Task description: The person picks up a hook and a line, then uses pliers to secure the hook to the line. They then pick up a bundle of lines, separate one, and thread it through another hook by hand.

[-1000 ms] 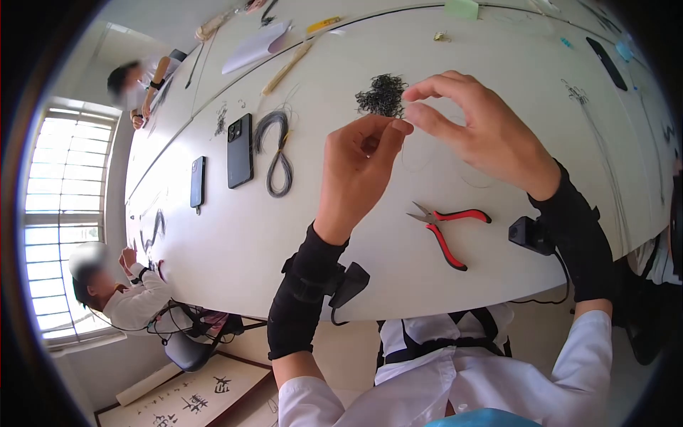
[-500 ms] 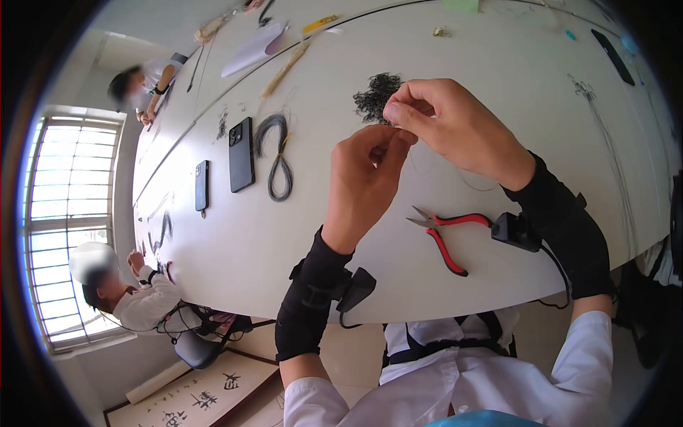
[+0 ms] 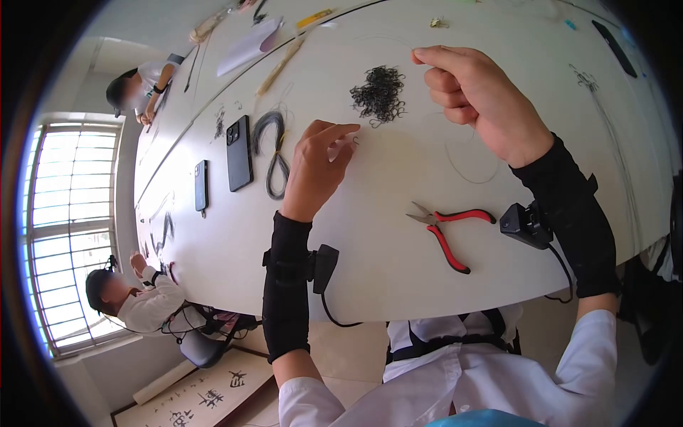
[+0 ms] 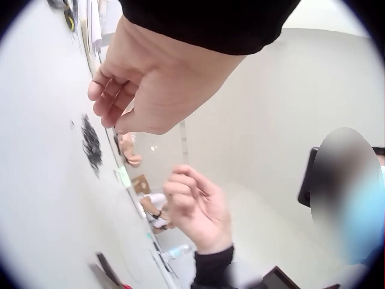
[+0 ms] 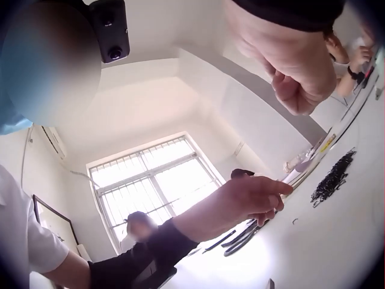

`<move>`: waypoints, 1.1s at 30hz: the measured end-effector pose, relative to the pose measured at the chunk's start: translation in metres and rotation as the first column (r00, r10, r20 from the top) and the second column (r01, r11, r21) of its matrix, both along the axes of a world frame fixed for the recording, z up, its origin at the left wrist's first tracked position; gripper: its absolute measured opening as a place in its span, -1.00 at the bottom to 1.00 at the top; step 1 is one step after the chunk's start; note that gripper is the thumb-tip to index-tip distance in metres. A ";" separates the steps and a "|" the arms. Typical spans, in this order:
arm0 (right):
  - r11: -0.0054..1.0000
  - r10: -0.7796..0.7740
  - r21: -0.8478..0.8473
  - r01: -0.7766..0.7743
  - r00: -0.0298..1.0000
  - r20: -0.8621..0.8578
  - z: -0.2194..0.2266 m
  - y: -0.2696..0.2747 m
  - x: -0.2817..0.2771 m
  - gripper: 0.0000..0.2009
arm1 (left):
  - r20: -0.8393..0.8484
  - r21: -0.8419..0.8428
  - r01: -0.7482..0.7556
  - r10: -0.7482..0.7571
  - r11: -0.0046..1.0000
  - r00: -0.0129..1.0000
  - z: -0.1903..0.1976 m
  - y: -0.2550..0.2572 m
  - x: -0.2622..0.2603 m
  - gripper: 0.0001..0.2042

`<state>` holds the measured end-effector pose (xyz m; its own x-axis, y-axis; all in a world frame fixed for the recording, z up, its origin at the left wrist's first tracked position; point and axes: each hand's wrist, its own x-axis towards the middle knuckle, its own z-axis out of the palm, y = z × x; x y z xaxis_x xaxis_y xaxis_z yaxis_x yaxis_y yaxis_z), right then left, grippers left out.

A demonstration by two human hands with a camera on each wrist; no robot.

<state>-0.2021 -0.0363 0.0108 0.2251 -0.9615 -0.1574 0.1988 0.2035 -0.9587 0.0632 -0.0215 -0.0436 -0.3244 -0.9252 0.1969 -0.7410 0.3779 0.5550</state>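
In the head view my left hand [image 3: 318,164] is just off the near left side of a pile of small dark fish hooks [image 3: 378,94]. Its thumb and index finger are parted. One loose hook [image 3: 356,140] shows beside the thumb tip, and the right wrist view shows a small hook [image 5: 295,221] below that hand. My right hand [image 3: 478,99] is raised to the right of the pile, fingers curled, pinching a thin line [image 3: 384,37] between thumb and index finger. A loop of fine line [image 3: 469,179] curves below this hand.
Red-handled pliers [image 3: 445,235] lie part-spread near the table's front edge. To the left are a dark phone [image 3: 240,153], a tied bundle of grey line [image 3: 276,164] and a smaller phone [image 3: 201,186]. Lines with hooks [image 3: 587,80] stretch along the right. Two people sit at the left.
My hands were together in front of the pile and have drawn apart, left hand to the left, right hand up and right with the line. The left finger and thumb have parted.
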 end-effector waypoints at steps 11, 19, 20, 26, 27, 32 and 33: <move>0.997 0.079 -0.001 -0.079 0.997 -0.026 -0.007 -0.002 0.002 -0.62 | 0.016 0.052 0.010 -0.011 0.999 1.000 -0.013 -0.007 0.008 -0.89; 0.991 0.119 0.061 -0.119 0.993 -0.003 -0.014 -0.001 0.007 -0.56 | -0.066 0.035 -0.043 0.045 0.998 0.997 -0.013 -0.008 0.007 -0.90; 0.991 0.119 0.063 -0.118 0.993 -0.005 -0.014 0.000 0.008 -0.56 | -0.052 0.047 -0.039 0.041 0.998 0.998 -0.008 -0.007 0.006 -0.89; 0.987 0.133 0.089 -0.130 0.991 -0.022 -0.017 -0.002 0.009 -0.55 | 0.083 -0.031 0.024 -0.021 0.999 0.996 0.005 -0.002 0.000 -0.92; 0.987 0.135 0.088 -0.132 0.990 -0.029 -0.017 -0.002 0.010 -0.55 | 0.088 -0.011 0.022 -0.021 1.000 0.996 0.006 -0.003 0.000 -0.92; 0.983 0.165 0.094 -0.160 0.985 -0.052 -0.021 -0.004 0.008 -0.54 | 0.162 0.034 0.016 -0.021 0.999 0.987 0.003 -0.011 -0.003 -0.90; 0.982 0.167 0.092 -0.162 0.985 -0.041 -0.021 -0.005 0.008 -0.57 | 0.179 0.025 0.015 -0.019 1.000 0.984 0.003 -0.013 -0.002 -0.89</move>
